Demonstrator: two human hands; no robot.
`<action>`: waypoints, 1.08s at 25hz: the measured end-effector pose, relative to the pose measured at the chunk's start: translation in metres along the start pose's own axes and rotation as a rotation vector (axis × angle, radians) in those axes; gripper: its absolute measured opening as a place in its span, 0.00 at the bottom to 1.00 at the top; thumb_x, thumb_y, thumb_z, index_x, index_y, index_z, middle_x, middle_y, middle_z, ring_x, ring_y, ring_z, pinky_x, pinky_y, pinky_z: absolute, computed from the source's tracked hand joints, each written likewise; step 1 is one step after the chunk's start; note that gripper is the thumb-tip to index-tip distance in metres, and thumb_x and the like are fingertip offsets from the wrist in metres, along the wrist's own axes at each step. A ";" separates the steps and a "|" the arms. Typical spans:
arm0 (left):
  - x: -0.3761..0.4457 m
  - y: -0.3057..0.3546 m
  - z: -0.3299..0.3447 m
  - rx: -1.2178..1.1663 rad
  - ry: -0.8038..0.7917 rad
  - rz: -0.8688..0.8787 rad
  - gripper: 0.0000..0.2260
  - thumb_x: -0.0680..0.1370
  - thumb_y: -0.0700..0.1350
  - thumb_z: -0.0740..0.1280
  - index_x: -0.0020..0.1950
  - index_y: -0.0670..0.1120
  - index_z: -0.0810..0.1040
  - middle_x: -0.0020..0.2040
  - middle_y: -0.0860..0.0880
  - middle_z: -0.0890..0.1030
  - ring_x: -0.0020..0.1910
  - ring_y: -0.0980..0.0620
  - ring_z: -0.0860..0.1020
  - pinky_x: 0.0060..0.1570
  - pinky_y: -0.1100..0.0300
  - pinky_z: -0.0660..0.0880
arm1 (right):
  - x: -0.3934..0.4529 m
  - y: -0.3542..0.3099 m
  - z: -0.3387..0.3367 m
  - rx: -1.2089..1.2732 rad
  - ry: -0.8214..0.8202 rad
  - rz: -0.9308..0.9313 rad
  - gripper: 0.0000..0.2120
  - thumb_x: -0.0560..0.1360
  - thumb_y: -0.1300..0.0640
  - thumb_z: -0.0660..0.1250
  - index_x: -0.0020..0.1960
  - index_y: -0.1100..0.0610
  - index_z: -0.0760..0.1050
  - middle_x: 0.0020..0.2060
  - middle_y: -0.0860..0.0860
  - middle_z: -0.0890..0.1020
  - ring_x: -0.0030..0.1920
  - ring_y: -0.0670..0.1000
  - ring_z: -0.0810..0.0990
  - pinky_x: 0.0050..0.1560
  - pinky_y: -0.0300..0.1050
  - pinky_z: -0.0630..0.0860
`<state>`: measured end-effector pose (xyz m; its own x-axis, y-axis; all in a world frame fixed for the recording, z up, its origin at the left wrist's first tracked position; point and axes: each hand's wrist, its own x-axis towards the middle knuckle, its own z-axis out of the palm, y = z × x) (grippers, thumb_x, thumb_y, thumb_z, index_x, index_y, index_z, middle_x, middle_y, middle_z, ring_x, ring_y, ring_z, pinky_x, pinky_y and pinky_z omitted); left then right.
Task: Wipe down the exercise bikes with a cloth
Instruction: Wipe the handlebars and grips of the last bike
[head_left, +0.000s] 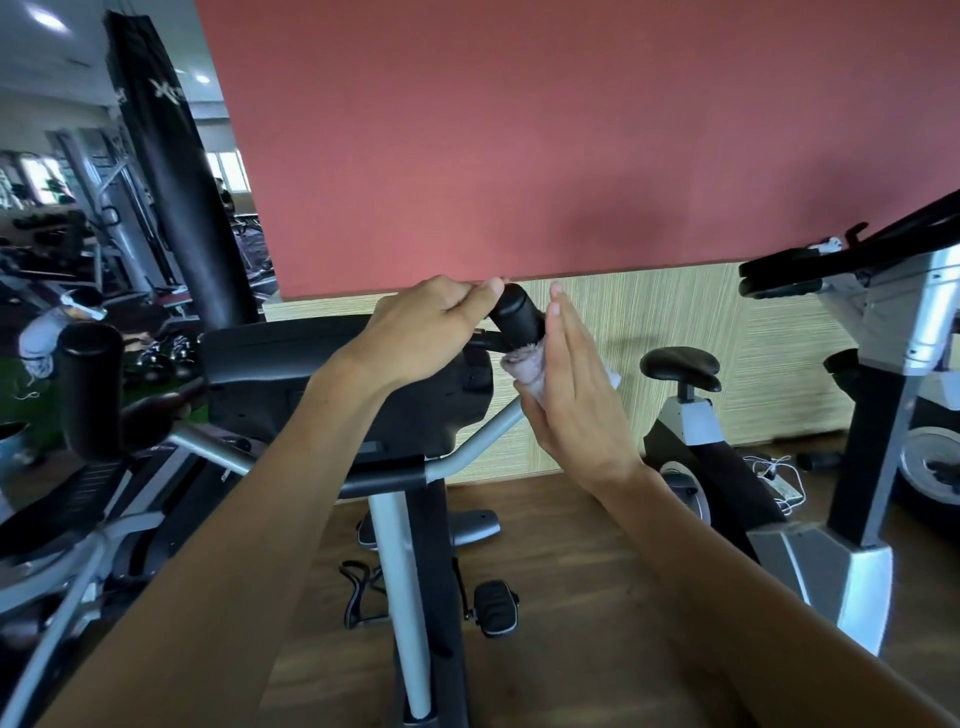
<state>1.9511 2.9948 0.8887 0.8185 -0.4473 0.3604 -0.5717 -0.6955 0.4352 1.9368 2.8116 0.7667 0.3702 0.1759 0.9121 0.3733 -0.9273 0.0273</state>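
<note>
— Two bare forearms come up from the bottom edge, closest of all. What do they reach toward?

— Toward the exercise bike (415, 519) straight ahead, the biggest thing in the middle: grey post, black console (291, 364), grey handlebar tubes running out to both sides.

— And behind it?

— A red wall (571, 130) over a pale striped panel, with a wood floor (571, 571) below. A black punching bag (171, 182) hangs at the left, a second bike (691, 415) with a black saddle stands at the right, and part of a larger machine (872, 364) at the far right.

— What is the left hand (421, 332) doing?

— Its fingers are curled, and the fingertips pinch the top of the right-side black handlebar grip (514, 314).

— The right hand (576, 384)?

— Fingers straight and pressed together, flat, pointing up beside that same grip.

— Where is the cloth (524, 366)?

— Bunched, pale pinkish, held between the right palm and the lower part of the grip, touching it.

— Anything matching on the other side?

— Another upright black grip (91, 389) at the left, untouched.
</note>
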 end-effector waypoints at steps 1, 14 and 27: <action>-0.001 0.002 -0.001 0.017 -0.010 -0.010 0.26 0.85 0.64 0.51 0.47 0.48 0.80 0.34 0.50 0.73 0.44 0.46 0.78 0.50 0.54 0.69 | 0.003 -0.003 -0.001 -0.016 -0.003 0.012 0.35 0.79 0.66 0.67 0.77 0.72 0.50 0.77 0.70 0.58 0.79 0.64 0.57 0.80 0.54 0.58; 0.000 -0.005 0.004 -0.497 0.144 0.211 0.10 0.82 0.44 0.69 0.61 0.44 0.85 0.56 0.54 0.85 0.47 0.72 0.80 0.51 0.72 0.75 | 0.007 -0.010 0.002 -0.052 0.021 0.027 0.34 0.79 0.66 0.68 0.77 0.73 0.52 0.77 0.70 0.59 0.79 0.65 0.59 0.79 0.55 0.60; -0.002 -0.005 0.007 -0.540 0.211 0.157 0.09 0.80 0.42 0.72 0.59 0.43 0.85 0.56 0.54 0.85 0.41 0.71 0.80 0.40 0.77 0.71 | -0.008 0.007 0.000 0.174 -0.108 0.068 0.34 0.82 0.60 0.63 0.80 0.69 0.48 0.80 0.65 0.54 0.81 0.58 0.53 0.78 0.56 0.61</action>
<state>1.9527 2.9957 0.8796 0.7246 -0.3618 0.5865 -0.6779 -0.2208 0.7012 1.9366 2.8035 0.7591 0.4847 0.1579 0.8603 0.4819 -0.8690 -0.1120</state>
